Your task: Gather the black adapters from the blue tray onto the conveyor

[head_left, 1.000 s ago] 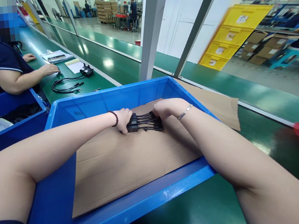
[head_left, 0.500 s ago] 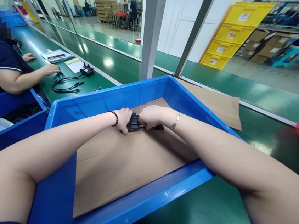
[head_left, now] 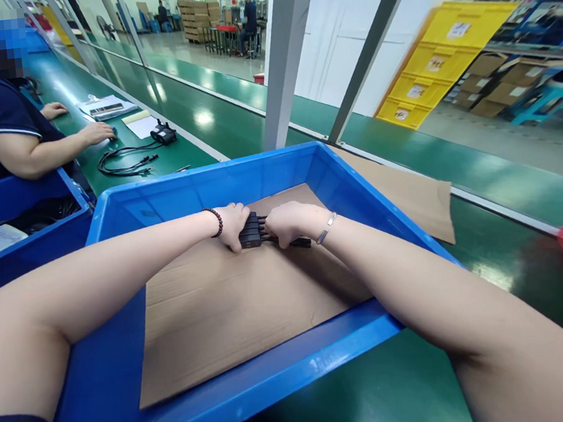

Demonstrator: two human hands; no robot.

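Several black power adapters (head_left: 250,232) lie side by side in a row on a cardboard sheet (head_left: 221,311) inside a blue crate (head_left: 278,374). My left hand (head_left: 235,225) is closed around the left end of the row. Black cables (head_left: 263,221) run from the adapters' right side to my right hand (head_left: 287,222), whose fingers are curled over them. Cable ends (head_left: 302,243) poke out to the right below that hand. The undersides of both hands' fingers are hidden.
A co-worker's hand (head_left: 97,132) rests on the green bench to the left, near a black adapter with coiled cable (head_left: 123,162). Another blue crate (head_left: 56,224) stands at left. A grey post (head_left: 290,55) rises behind my crate; cardboard (head_left: 405,191) lies at its right.
My right hand has shifted slightly right along the cables, showing a little more of them beside the adapters. My left hand stays in place.
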